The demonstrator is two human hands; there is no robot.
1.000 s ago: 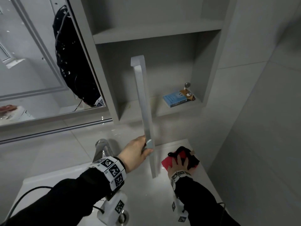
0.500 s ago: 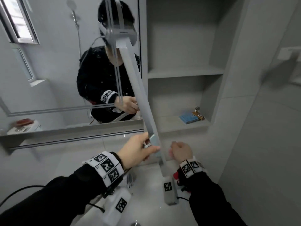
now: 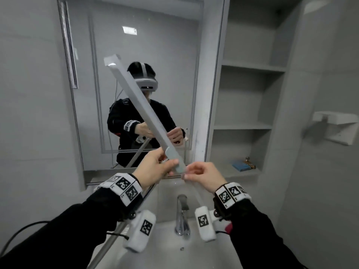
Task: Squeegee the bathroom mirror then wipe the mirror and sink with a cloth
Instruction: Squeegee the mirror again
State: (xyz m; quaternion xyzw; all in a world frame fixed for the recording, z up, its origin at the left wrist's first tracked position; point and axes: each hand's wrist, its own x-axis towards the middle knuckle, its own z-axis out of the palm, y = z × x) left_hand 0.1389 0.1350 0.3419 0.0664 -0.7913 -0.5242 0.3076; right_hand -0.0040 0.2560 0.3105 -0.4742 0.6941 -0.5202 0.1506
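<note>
Squeegee (image 3: 142,113): long pale bar, slanting from upper left down to lower right in front of the mirror (image 3: 165,45), its lower end between both hands.
Left hand (image 3: 153,169): grip closed around the squeegee's grey lower part, thumb on top.
Right hand (image 3: 202,176): fingers curled, pinching the squeegee's clear lower tip just right of the left hand.
Sink (image 3: 169,251): white basin near, below the hands; chrome faucet (image 3: 181,214) upright at its far edge.
Shelf (image 3: 242,172): right of the mirror, holding a blue box (image 3: 240,165).
</note>
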